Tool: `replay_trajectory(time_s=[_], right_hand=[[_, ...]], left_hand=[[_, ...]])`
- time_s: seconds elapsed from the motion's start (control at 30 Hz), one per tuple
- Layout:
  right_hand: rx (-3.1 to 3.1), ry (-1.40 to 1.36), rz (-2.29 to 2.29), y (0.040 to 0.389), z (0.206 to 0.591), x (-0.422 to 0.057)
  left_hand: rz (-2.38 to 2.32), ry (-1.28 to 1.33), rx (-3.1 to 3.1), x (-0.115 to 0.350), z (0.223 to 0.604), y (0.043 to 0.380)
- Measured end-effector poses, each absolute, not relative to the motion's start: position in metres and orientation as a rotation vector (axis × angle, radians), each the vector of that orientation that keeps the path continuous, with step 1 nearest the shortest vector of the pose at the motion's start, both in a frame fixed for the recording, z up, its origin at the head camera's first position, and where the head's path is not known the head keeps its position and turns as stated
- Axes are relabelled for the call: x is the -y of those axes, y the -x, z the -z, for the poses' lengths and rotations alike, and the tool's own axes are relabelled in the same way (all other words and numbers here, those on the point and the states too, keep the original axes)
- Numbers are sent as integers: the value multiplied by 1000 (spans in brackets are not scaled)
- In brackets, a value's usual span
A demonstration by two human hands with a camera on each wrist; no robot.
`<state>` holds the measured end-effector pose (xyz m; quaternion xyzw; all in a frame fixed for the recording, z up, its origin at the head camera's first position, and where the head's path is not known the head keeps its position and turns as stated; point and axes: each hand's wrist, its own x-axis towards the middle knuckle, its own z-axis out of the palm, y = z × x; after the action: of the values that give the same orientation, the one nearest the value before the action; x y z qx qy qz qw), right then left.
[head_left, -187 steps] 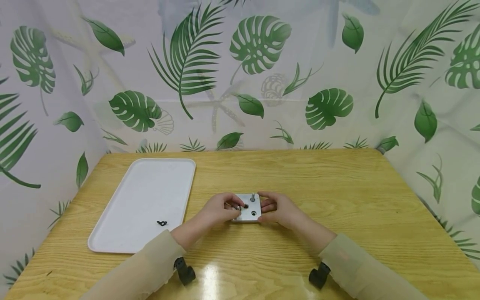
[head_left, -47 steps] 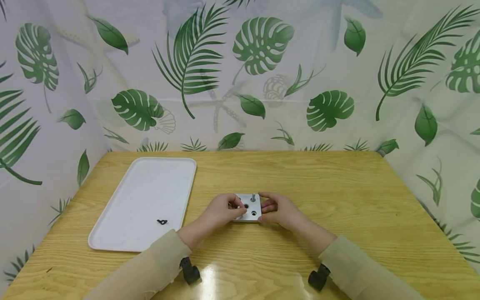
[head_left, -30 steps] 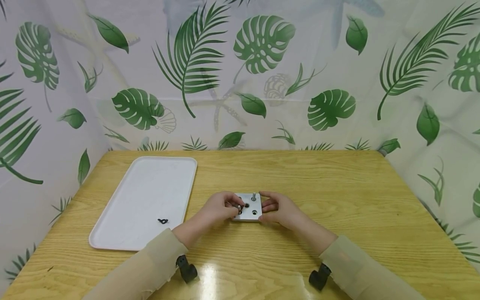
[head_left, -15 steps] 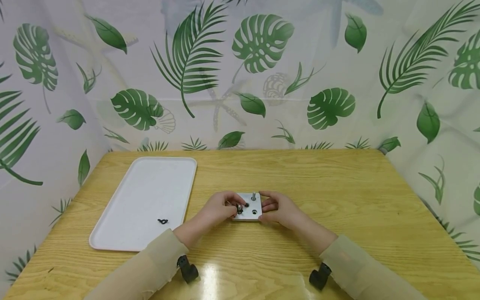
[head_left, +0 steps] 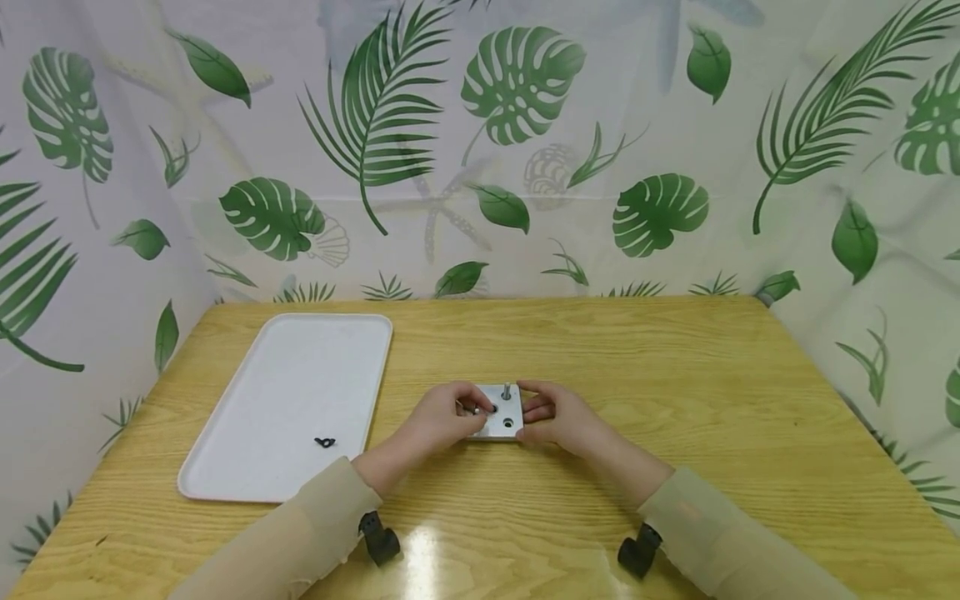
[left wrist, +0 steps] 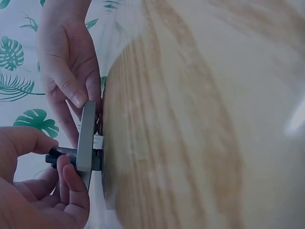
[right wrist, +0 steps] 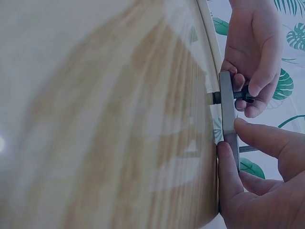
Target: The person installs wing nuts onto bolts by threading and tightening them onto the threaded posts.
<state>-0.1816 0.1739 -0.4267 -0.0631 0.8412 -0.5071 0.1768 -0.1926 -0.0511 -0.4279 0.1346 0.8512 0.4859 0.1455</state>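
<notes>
Yellow wood-grain table, and centre frame, left hand, the nearer, pinches a small black nut at an upright grey threaded bolt; right hand grips the square silver metal plate rightward; lower left, black wing nut on white plastic-looking tray.

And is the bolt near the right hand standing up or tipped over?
Standing up: in the head view, the bolt pokes upward from the metal plate.

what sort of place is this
Probably a staged filming spot for small assembly work: a wooden table with a leafy backdrop behind it, a plate with bolts, and wrist cameras.
</notes>
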Motion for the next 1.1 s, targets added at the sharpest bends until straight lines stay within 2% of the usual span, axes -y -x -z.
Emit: replay_trajectory(time_s=[0.47,1.1], right_hand=[[-2382,166,1430,185,429,-175],[-2373,165,1454,182,428,-174]], left_hand=[[-1492,-273,-2325,60,429,196],[-1600,-279,-2220,59,427,192]])
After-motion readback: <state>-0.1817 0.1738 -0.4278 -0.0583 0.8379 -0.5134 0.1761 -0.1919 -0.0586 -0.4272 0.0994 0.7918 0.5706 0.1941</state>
